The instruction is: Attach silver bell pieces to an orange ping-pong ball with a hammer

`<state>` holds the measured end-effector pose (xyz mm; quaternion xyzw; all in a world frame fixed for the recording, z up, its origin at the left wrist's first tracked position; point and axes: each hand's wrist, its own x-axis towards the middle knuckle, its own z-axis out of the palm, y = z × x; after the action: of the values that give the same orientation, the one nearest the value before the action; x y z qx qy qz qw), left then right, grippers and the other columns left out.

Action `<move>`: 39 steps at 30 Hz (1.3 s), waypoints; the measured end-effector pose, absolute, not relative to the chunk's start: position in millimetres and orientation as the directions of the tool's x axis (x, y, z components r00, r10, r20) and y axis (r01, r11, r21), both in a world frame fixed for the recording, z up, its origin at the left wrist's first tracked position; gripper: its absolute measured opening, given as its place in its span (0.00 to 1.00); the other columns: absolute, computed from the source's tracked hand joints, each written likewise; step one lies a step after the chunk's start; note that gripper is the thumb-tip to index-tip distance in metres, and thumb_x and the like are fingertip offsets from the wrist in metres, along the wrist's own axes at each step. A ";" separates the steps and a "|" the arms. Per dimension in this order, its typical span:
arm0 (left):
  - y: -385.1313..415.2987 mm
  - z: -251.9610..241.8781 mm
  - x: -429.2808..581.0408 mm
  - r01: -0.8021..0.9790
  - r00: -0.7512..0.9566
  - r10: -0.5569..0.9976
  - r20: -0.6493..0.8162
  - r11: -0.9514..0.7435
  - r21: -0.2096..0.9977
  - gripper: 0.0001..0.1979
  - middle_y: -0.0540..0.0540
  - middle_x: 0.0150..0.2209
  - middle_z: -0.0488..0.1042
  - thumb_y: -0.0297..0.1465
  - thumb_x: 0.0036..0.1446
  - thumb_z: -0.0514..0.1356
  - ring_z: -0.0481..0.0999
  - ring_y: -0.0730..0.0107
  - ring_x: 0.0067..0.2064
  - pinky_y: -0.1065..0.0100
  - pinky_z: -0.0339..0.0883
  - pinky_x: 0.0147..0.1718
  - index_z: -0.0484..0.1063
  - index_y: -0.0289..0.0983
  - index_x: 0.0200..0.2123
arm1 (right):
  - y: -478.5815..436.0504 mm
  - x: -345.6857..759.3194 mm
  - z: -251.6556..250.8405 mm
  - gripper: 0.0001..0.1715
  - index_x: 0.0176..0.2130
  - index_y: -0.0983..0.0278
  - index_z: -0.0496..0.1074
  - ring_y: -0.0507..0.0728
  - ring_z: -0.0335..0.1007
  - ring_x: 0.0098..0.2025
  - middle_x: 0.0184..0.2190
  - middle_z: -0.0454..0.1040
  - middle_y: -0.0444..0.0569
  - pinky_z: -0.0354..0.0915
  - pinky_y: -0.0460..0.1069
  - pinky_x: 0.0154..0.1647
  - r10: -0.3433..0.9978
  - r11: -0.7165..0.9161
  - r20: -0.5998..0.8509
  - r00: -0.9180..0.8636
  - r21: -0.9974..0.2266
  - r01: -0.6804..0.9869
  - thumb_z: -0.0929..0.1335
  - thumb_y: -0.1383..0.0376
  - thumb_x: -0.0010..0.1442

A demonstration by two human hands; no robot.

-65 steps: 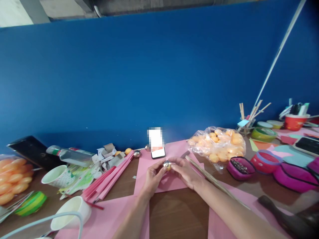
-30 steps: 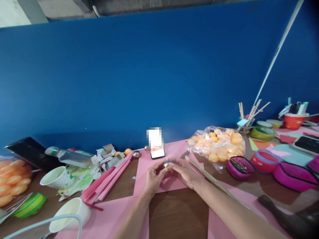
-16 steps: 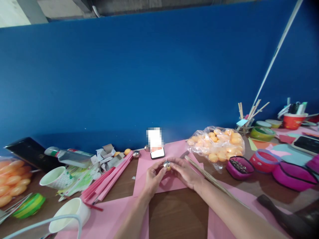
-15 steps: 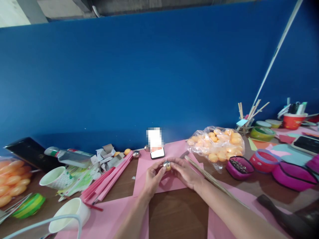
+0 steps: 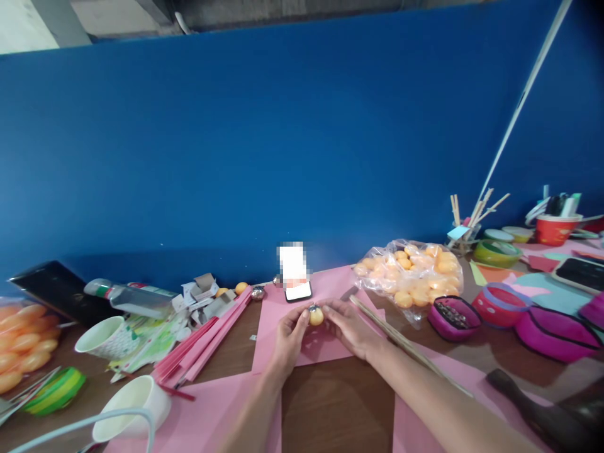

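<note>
The left hand (image 5: 290,336) and the right hand (image 5: 350,328) meet above a flat pink paper sheet (image 5: 330,353), with a small round two-toned ball (image 5: 316,316) between their fingertips. The ball shows a smooth pale-yellow face toward the camera and a shiny silvery patch along its top; whether that patch is foil, paint or a separate cap is too small to tell. The left grip pinches it between thumb and curled fingers, and the right grip closes in from the other side, its fingertips against the ball's edge.

The step in hand looks like close fingertip work on this one piece, turning or pressing its surface. The next move seems to call for light, even pressure and a steady hold, since a smooth round body could slip or roll away.

Behind the hands, a black-edged phone (image 5: 299,291) leans upright. To the right sit a crinkled clear plastic bag (image 5: 414,316) of yellow-orange balls and a bundle of thin pale sticks (image 5: 401,340). To the left lie narrow pink strips (image 5: 207,348) with crisp edges and a glossy silver ball (image 5: 258,292), all on the brown wood-grained table (image 5: 337,409).
</note>
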<state>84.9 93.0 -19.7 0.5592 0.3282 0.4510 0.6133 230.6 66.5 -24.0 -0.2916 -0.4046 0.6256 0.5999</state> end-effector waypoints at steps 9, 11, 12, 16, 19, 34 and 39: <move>94.9 -21.6 84.3 -0.102 0.369 0.921 0.124 -0.093 0.990 0.21 0.40 0.44 0.73 0.40 0.52 0.55 0.72 0.56 0.45 0.57 0.66 0.45 0.70 0.34 0.46 | 64.5 231.2 -22.5 0.17 0.40 0.62 0.70 0.54 0.68 0.36 0.33 0.72 0.46 0.62 0.50 0.40 0.993 0.063 0.097 -0.066 -0.917 -0.393 0.68 0.56 0.52; 93.5 -20.4 84.6 -0.115 0.375 0.920 0.115 -0.077 0.990 0.21 0.40 0.43 0.74 0.40 0.53 0.54 0.72 0.57 0.44 0.58 0.66 0.44 0.70 0.34 0.46 | 64.2 230.9 -22.0 0.17 0.40 0.62 0.70 0.55 0.67 0.37 0.34 0.72 0.46 0.62 0.50 0.40 0.993 0.073 0.102 -0.059 -0.927 -0.368 0.68 0.56 0.52; 92.9 -19.5 84.6 -0.115 0.374 0.920 0.116 -0.078 0.990 0.21 0.40 0.43 0.74 0.40 0.53 0.54 0.73 0.58 0.44 0.58 0.66 0.44 0.70 0.34 0.46 | 63.9 230.6 -21.5 0.16 0.39 0.62 0.69 0.55 0.67 0.37 0.34 0.72 0.46 0.62 0.50 0.41 0.992 0.086 0.113 -0.054 -0.931 -0.354 0.68 0.57 0.51; 91.2 -13.6 83.9 -0.090 0.359 0.924 0.131 -0.105 0.990 0.20 0.41 0.40 0.75 0.39 0.51 0.57 0.73 0.59 0.42 0.60 0.66 0.43 0.70 0.34 0.45 | 62.0 228.4 -17.8 0.14 0.38 0.62 0.69 0.55 0.67 0.39 0.36 0.71 0.46 0.63 0.50 0.41 0.985 0.153 0.170 -0.033 -0.943 -0.296 0.69 0.58 0.51; 89.9 -8.7 83.9 -0.119 0.381 0.916 0.124 -0.084 0.989 0.21 0.41 0.40 0.75 0.39 0.51 0.57 0.74 0.60 0.42 0.61 0.67 0.43 0.70 0.34 0.45 | 60.5 226.1 -14.2 0.14 0.39 0.62 0.68 0.55 0.67 0.39 0.36 0.70 0.47 0.63 0.51 0.42 0.981 0.174 0.190 -0.032 -0.944 -0.280 0.68 0.59 0.52; 97.1 -22.4 86.6 -0.059 0.255 0.958 0.130 -0.118 0.991 0.21 0.42 0.37 0.75 0.38 0.47 0.59 0.75 0.62 0.37 0.63 0.70 0.36 0.68 0.34 0.44 | 60.4 230.7 -7.4 0.13 0.40 0.63 0.67 0.54 0.68 0.36 0.36 0.71 0.49 0.65 0.49 0.37 0.941 0.306 0.329 0.082 -0.928 0.212 0.60 0.59 0.60; 100.9 -22.4 81.5 0.023 0.050 0.992 0.116 -0.117 0.993 0.23 0.44 0.35 0.73 0.41 0.47 0.59 0.75 0.67 0.32 0.68 0.71 0.27 0.67 0.36 0.46 | 59.0 253.8 5.0 0.07 0.37 0.63 0.66 0.60 0.64 0.39 0.36 0.69 0.52 0.61 0.51 0.36 0.887 0.066 0.446 0.117 -0.376 0.924 0.63 0.64 0.56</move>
<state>81.5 100.9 -22.4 0.5468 0.4640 0.5096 0.4754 253.8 59.0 5.0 -0.6825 -0.6637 -0.0303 0.3046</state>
